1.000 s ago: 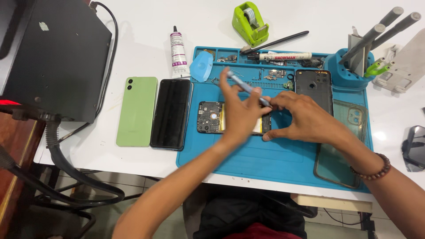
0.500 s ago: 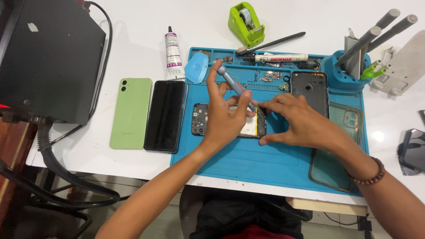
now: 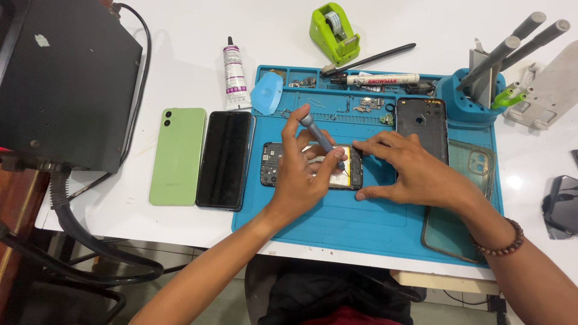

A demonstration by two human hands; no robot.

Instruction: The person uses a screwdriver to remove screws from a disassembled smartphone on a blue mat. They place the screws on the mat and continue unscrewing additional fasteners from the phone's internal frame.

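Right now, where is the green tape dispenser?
In the head view, the green tape dispenser sits on the white table at top centre, just beyond the blue mat, beside a black stylus.

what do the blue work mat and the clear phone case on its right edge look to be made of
Blue work mat: probably silicone or soft rubber, matte, with moulded trays along its top edge.
Clear phone case: seemingly flexible see-through plastic, glossy; the mat's blue shows through it.

Left hand [image 3: 304, 174] gripping screwdriver [image 3: 319, 137], right hand [image 3: 409, 171] steadying opened phone [image 3: 274, 164]
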